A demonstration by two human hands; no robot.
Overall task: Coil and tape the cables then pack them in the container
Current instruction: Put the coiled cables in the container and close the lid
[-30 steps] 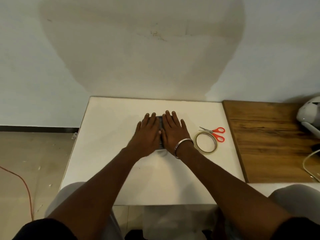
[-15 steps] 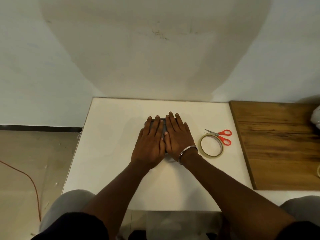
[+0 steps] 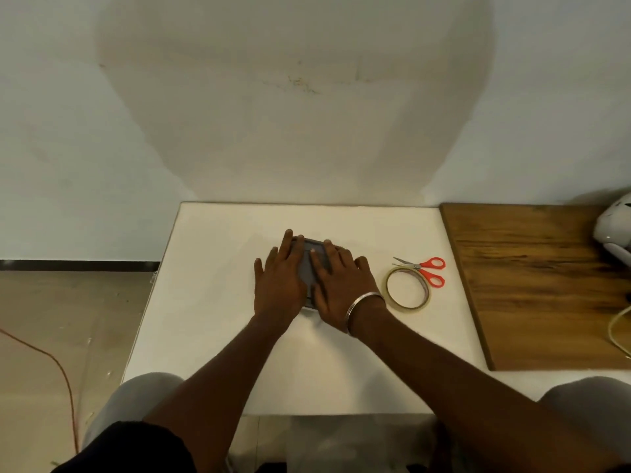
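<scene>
Grey container central, table edges far | left hand, right hand flat atop

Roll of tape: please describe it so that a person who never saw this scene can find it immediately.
Start at the white table, at its right part next to the wooden board. There, between the right hand and the board, the roll of tape lies flat. It is a thin yellowish ring with an open middle, unlike the red-handled scissors just behind it.
</scene>
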